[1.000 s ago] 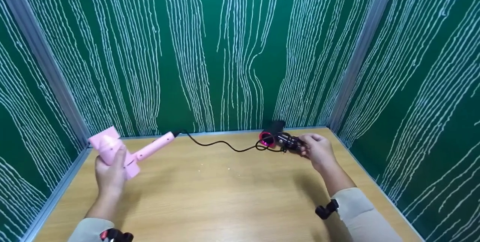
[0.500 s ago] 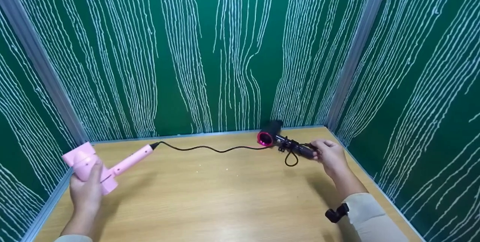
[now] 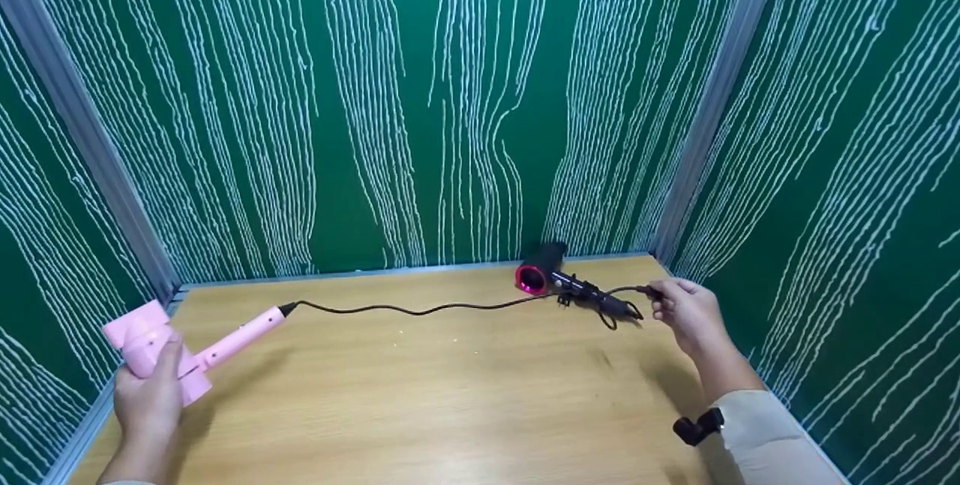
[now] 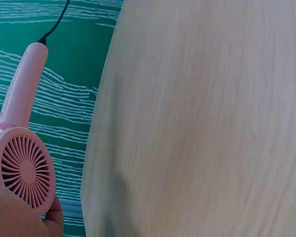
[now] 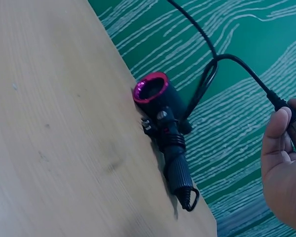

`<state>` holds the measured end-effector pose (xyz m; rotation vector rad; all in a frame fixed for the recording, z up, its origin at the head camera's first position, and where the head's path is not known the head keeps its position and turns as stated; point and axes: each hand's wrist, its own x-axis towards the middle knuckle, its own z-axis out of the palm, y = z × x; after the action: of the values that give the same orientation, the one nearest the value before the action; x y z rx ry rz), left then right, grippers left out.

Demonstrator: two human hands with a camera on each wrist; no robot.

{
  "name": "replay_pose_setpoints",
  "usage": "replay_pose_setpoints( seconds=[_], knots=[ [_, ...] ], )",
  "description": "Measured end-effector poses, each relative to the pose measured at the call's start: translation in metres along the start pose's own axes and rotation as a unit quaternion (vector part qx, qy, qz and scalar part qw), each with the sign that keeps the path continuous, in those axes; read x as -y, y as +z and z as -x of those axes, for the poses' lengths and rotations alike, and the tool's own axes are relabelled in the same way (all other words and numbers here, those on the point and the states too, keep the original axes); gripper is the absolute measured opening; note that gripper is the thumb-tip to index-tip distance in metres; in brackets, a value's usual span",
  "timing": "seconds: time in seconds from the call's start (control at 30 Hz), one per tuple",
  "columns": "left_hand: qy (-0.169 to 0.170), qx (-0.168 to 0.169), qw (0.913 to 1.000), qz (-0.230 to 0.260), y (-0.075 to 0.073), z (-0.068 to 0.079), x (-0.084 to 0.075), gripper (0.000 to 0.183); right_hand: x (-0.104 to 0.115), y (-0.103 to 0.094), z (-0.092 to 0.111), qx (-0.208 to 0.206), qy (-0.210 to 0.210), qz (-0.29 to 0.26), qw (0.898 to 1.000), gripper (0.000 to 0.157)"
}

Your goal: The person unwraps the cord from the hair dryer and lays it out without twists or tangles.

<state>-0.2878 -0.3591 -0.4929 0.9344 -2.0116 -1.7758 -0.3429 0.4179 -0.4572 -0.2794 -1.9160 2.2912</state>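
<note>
Head camera looks down across the tabletop (image 3: 450,410), which both closer wrist views share.

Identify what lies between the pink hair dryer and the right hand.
The head view shows the black cord of the pink hair dryer and, nearer the right hand, the black hair dryer on the table.

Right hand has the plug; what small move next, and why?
I'd probably raise the right hand slightly, holding the plug, because the cord from the pink hair dryer passes the black hair dryer and a doubled strand hangs beside it, which might snag.
</note>
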Motion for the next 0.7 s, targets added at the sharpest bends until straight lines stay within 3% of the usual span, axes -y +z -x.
replay_pose_setpoints(
  seconds=[0.23, 0.4, 0.6, 0.7],
  knots=[
    [-0.011, -0.033, 0.9994, -0.004, -0.007, -0.005, 0.003, 0.112, 0.005, -0.025, 0.0, -0.029, 0.01, -0.038, 0.999, 0.015],
    [-0.018, -0.038, 0.9991, -0.012, -0.01, -0.01, 0.003, 0.116, 0.006, -0.037, -0.001, -0.047, 0.014, -0.056, 0.997, 0.019],
    [-0.031, -0.042, 0.9984, -0.021, -0.015, -0.015, 0.002, 0.121, 0.008, -0.055, -0.004, -0.097, 0.039, -0.062, 0.993, 0.009],
    [-0.035, -0.042, 0.9983, -0.021, -0.018, -0.017, 0.001, 0.122, 0.008, -0.064, -0.006, -0.124, 0.061, -0.041, 0.99, 0.021]
  ],
)
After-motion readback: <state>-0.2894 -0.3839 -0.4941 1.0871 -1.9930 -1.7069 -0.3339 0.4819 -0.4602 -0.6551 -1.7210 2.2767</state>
